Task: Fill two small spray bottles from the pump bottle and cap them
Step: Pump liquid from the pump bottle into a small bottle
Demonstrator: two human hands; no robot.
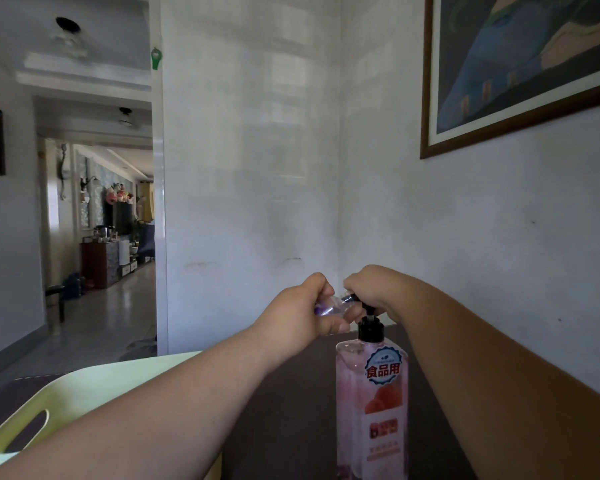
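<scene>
**Filling a small bottle at the pump spout**

We begin with the biggest container, the pale green tub (94,393). It sits below our left forearm, well apart from the fingers, and we cannot see what is inside it.

Next is the pump bottle (372,403), which stands upright on the dark table (291,410), directly under our right hand (371,289). It looks nearly full of pink liquid, so we judge it heavy and stable. The right fingers are curled and pressed together over the pump head, the good place to push.

The smallest is the clear spray bottle (333,305). Our left hand (305,310) pinches it between the thumb and closed fingers, tilted, with its open end touching the spout just beside the right fingertips. We judge it light, stiff and maybe slippery when wet. How full it is, we cannot tell.
</scene>
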